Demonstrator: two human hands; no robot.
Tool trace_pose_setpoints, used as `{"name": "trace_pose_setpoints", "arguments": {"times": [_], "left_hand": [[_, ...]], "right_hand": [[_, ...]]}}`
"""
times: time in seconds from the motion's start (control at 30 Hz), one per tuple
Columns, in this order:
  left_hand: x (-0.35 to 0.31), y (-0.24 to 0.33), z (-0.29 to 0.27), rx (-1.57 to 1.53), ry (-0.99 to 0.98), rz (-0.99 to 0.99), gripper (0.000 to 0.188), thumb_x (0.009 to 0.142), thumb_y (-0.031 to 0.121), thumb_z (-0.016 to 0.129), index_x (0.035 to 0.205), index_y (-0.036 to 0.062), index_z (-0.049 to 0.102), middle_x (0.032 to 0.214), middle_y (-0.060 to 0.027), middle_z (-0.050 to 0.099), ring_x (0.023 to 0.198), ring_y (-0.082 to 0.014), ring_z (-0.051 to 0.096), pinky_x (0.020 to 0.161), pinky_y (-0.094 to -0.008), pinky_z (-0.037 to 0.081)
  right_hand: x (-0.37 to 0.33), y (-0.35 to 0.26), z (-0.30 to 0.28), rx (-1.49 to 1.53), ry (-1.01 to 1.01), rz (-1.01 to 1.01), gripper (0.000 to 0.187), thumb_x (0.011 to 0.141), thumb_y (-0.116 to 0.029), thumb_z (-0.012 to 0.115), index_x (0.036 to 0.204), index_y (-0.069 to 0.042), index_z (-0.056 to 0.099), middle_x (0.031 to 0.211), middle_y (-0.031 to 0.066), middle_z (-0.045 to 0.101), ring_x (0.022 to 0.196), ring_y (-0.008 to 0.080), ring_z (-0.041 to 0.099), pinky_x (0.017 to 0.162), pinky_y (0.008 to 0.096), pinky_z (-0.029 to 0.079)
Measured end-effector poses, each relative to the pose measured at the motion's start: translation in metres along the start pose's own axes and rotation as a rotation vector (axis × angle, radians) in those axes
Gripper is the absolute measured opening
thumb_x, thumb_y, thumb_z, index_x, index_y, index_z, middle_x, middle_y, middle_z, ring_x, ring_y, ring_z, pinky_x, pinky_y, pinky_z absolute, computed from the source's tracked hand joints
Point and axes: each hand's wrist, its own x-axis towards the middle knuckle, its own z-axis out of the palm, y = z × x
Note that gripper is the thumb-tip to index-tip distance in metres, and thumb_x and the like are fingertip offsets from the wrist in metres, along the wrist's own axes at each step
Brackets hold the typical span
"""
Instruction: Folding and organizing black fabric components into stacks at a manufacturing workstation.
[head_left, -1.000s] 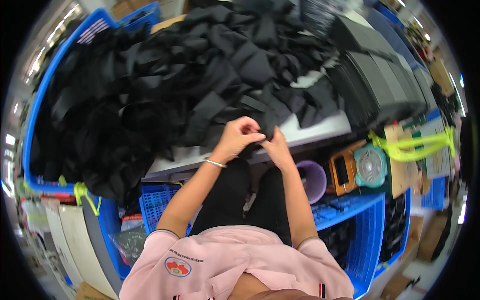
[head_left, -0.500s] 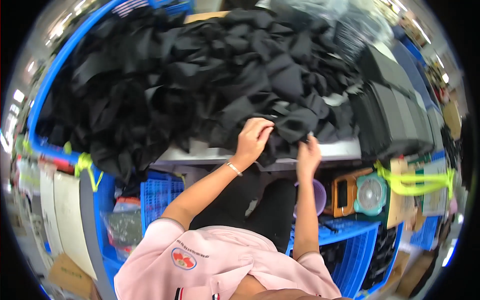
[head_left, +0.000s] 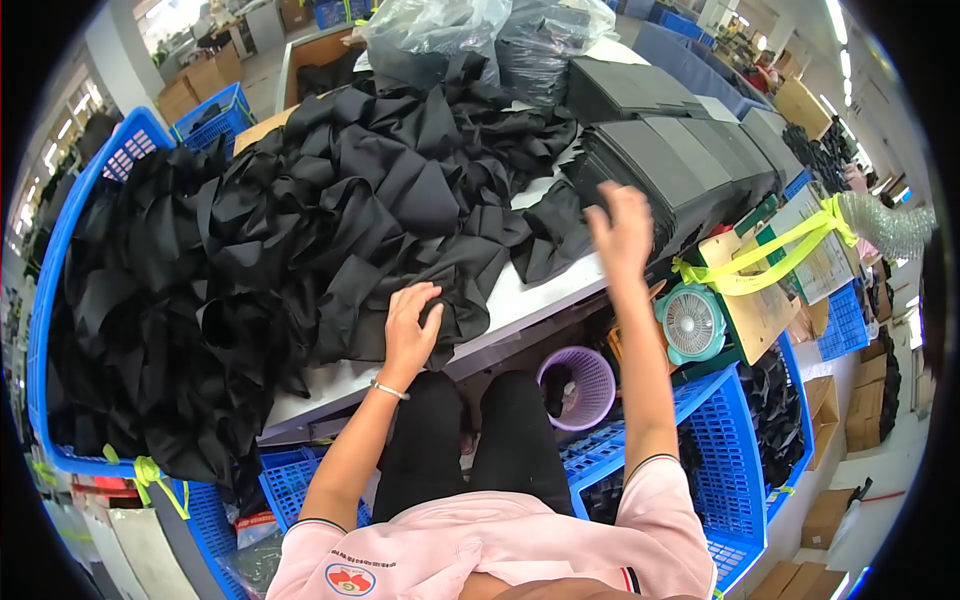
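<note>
A big heap of loose black cloth pieces covers the white table. My left hand rests at the near edge of the heap, thumb apart from the fingers, and does not visibly grip the cloth. My right hand, slightly blurred, is open with fingers apart over the right side. It is in front of a stack of flat dark panels, beside a black cloth piece that lies apart from the main heap. Whether its fingertips touch the panels I cannot tell.
A blue basket holds cloth at the left. Clear plastic bags stand behind the heap. Below the table edge are a purple basket, a teal fan and blue crates. A yellow-green strap hangs at the right.
My view has turned to the right. My hands were close together at the cloth; the right has moved away toward the dark panels and opened. The left has let its pinch loosen.
</note>
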Motion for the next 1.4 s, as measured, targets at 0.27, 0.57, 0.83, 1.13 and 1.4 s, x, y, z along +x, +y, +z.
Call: {"name": "trace_pose_setpoints", "arguments": {"times": [0.27, 0.57, 0.83, 1.13, 1.4], "left_hand": [[-0.023, 0.031, -0.002, 0.051, 0.059, -0.037, 0.034, 0.080, 0.016, 0.077, 0.112, 0.0077, 0.069, 0.130, -0.0099, 0.063, 0.128, -0.0311, 0.050, 0.108, -0.0436, 0.035], [-0.056, 0.076, -0.002, -0.022, 0.115, -0.099, 0.036, 0.080, 0.014, 0.078, 0.114, 0.0071, 0.069, 0.136, -0.0117, 0.058, 0.133, -0.0347, 0.045, 0.111, -0.0460, 0.034], [-0.086, 0.091, -0.026, -0.149, 0.064, -0.133, 0.033, 0.081, 0.010, 0.077, 0.113, 0.0047, 0.069, 0.125, -0.0123, 0.065, 0.120, -0.0316, 0.058, 0.103, -0.0409, 0.045], [-0.101, 0.099, -0.036, -0.448, -0.080, -0.281, 0.029, 0.085, 0.007, 0.074, 0.114, 0.0028, 0.068, 0.114, -0.0083, 0.070, 0.095, -0.0158, 0.068, 0.084, -0.0274, 0.052], [-0.122, 0.098, -0.032, -0.591, -0.186, -0.378, 0.023, 0.091, 0.007, 0.069, 0.113, 0.0027, 0.069, 0.108, -0.0081, 0.071, 0.091, -0.0138, 0.069, 0.082, -0.0261, 0.054]], "right_hand": [[0.015, 0.133, 0.001, -0.525, -0.261, 0.135, 0.076, 0.078, -0.044, 0.077, 0.143, -0.017, 0.050, 0.144, 0.0115, 0.051, 0.132, 0.0295, 0.047, 0.102, 0.0473, 0.040], [-0.009, 0.050, -0.023, -0.488, -0.214, 0.004, 0.061, 0.081, -0.050, 0.073, 0.130, -0.016, 0.062, 0.124, 0.0094, 0.062, 0.115, 0.0289, 0.057, 0.087, 0.0449, 0.047], [0.054, 0.060, -0.049, -0.078, -0.583, 0.275, 0.042, 0.085, -0.047, 0.069, 0.105, -0.011, 0.078, 0.102, 0.0160, 0.070, 0.098, 0.0329, 0.067, 0.086, 0.0403, 0.052], [0.042, 0.071, -0.044, -0.181, -0.529, 0.192, 0.034, 0.083, -0.038, 0.074, 0.105, -0.012, 0.078, 0.103, 0.0132, 0.070, 0.097, 0.0292, 0.069, 0.084, 0.0385, 0.052], [0.041, 0.086, -0.038, -0.219, -0.509, 0.028, 0.036, 0.083, -0.043, 0.071, 0.100, -0.012, 0.077, 0.098, 0.0132, 0.071, 0.092, 0.0337, 0.068, 0.081, 0.0440, 0.053]]}}
